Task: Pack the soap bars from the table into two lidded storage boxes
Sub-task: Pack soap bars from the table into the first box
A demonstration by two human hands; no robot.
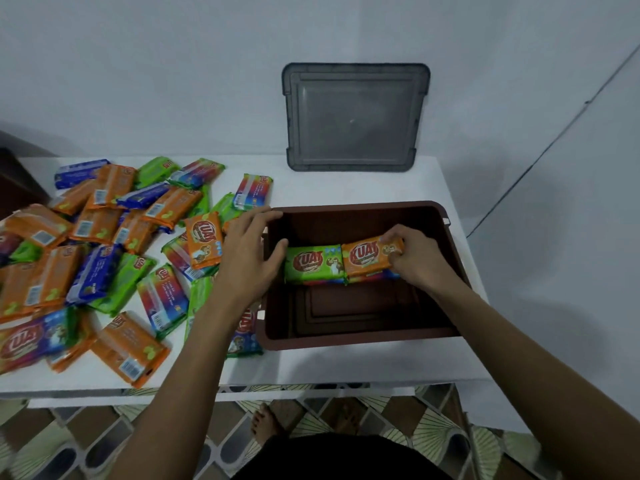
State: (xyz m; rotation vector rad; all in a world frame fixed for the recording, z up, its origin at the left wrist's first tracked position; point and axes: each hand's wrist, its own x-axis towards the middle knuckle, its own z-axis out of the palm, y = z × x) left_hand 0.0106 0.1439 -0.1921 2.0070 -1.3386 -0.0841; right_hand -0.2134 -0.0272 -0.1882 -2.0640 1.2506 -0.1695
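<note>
A brown storage box [363, 332] stands open on the white table [346, 365]. Inside it, a green soap bar [313, 263] and an orange soap bar [367, 258] lie side by side on top of other bars. My right hand [415, 259] grips the right end of the orange bar inside the box. My left hand [251, 252] hovers with fingers spread over the box's left rim, its thumb by the green bar, holding nothing. A heap of several wrapped soap bars [97, 251] in orange, green, blue and rainbow colours covers the table's left half.
A grey translucent lid [353, 117] leans upright against the wall behind the box. The table's front edge runs below my forearms, with patterned floor tiles [433, 431] and my bare foot [265, 422] under it. A dark object sits at the far left edge.
</note>
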